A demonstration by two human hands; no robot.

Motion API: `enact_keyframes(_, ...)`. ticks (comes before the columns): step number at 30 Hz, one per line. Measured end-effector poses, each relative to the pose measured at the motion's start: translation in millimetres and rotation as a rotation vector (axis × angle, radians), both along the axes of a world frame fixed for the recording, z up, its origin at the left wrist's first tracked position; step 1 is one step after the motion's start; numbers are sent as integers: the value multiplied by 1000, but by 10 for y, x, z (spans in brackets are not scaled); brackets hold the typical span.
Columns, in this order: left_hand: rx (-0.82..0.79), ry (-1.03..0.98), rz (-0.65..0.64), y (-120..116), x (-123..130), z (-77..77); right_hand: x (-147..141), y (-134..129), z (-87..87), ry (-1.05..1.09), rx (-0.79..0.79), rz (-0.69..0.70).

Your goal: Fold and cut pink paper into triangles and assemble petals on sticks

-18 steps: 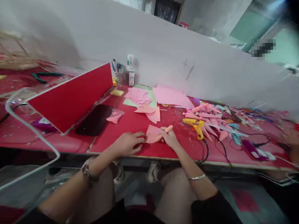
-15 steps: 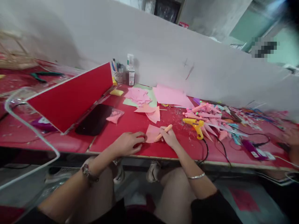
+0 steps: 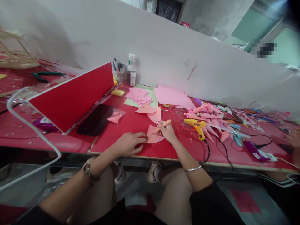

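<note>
Marking the small pink sheet seems to me the step in hand; it lies on the red worktop. My right hand has its fingers closed around the orange marker, low over this sheet. My left hand is loosely open, fingertips at the sheet's left edge. The next move calls, I judge, for steady paper and light pressure. Right of the sheet are the yellow glue gun and, farther, pink cones.

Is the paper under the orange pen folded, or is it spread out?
Spread out: the paper lies flat on the red table, with no fold visible and the left hand at its edge.
</note>
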State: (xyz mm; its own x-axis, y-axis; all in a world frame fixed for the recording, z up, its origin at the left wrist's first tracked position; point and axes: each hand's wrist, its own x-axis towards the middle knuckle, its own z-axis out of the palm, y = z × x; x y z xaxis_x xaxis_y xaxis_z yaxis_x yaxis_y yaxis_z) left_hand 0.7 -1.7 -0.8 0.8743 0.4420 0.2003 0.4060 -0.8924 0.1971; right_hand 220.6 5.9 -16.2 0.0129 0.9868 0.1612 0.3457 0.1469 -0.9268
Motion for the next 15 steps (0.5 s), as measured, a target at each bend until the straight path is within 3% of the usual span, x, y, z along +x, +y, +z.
enact_keyframes(10,-1,19,-4,2,6,18,-69,258,43,-44,88,8)
enact_keyframes(15,25,41,5,-1,0,17,-14,156,157,1,115,-8)
